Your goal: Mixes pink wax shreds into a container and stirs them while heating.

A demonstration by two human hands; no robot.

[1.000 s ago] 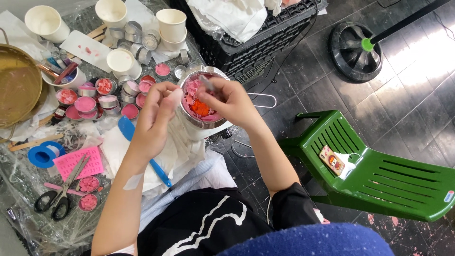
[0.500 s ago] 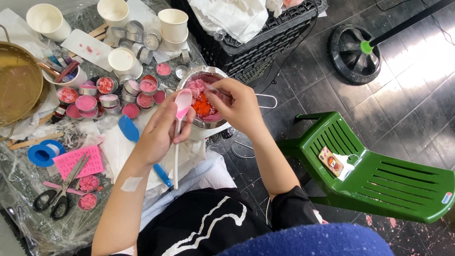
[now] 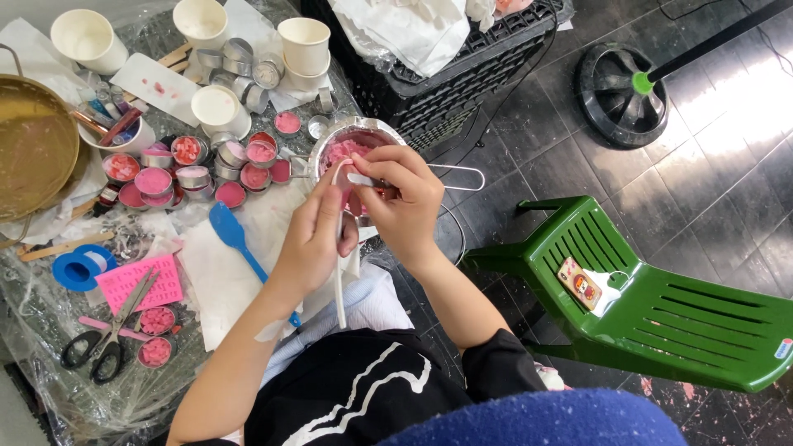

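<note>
- Working over the small metal pot (image 3: 329, 142), held up just above the bench (image 3: 165, 388), pink wax (image 3: 343, 150) showing inside.
- Gripping the white spoon (image 3: 339, 285) with the left hand (image 3: 318, 239), fingers wrapped shut round the handle, long end hanging down toward the lap.
- Pinching the spoon's top end with the right hand (image 3: 405, 206), fingertips closed tight right above the pot; cannot tell whether also propping the pot from below.
- Looks like picking or scraping wax off the spoon into the pot, mid-step.
- Calls for a level pot and a light pinch, so no crumbs drop on the lap.
- Compared with half a second ago: spoon swung in, its pink bowl then standing clear above the left hand, now tucked under the right fingers.
- Also closer together over the pot now, hiding the orange bit seen inside earlier.
- Lying untouched nearby: blue spatula (image 3: 231, 235), filled pink tins (image 3: 190, 150), scissors (image 3: 107, 340), paper cups (image 3: 304, 41); green chair (image 3: 661, 306) off to the right.
</note>
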